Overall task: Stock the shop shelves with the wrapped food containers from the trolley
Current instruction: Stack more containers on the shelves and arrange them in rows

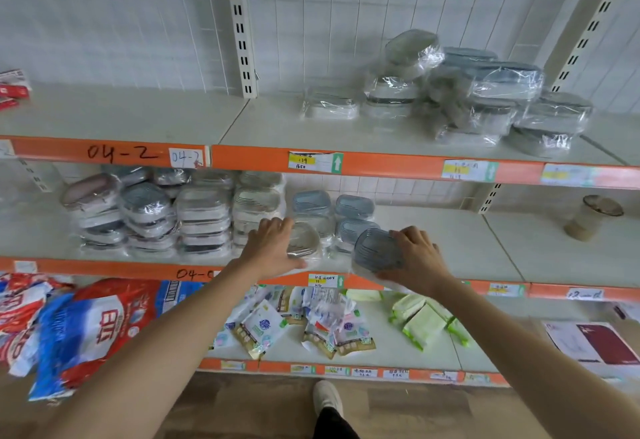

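Red and blue bags (79, 327), green packets (424, 324) and small sachets (263, 329) fill the bottom shelf (381, 352).

Grey-blue ribbed container lid (377, 249), orange shelf edges (398, 164), white shelves (138, 112).

A shop. Slotted metal shelves (145, 116) carry orange edge strips (398, 163) with price labels (314, 162). Wrapped goods (485, 92) fill them.
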The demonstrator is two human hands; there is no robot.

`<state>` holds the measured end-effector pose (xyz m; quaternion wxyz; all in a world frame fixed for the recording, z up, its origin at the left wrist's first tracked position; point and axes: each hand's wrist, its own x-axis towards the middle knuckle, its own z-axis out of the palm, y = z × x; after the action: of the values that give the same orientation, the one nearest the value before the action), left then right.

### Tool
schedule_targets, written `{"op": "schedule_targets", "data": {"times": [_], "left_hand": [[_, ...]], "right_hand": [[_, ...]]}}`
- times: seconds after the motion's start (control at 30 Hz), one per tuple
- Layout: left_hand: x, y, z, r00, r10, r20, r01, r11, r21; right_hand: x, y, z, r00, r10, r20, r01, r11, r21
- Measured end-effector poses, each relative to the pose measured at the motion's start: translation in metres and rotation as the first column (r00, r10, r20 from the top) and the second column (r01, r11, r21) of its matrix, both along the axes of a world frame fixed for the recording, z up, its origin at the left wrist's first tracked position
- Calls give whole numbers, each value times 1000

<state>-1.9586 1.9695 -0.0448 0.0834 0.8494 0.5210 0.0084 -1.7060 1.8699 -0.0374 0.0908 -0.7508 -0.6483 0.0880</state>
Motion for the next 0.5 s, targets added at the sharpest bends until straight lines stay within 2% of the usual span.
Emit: {"op": "schedule_targets", "data": {"times": [0.13,0.3,0.5], "left_hand": [[24,29,-39,999,-34,10,34,999,32],[61,86,-79,998,-48,49,45,997,61],[101,169,-105,997,-38,65,21,969,246]], "right_hand": [[14,31,-40,999,-37,17,37,999,4],[30,91,-84,994,-106,-40,110,987,114],[61,169,-119,980,-165,-112,187,956,227]]}}
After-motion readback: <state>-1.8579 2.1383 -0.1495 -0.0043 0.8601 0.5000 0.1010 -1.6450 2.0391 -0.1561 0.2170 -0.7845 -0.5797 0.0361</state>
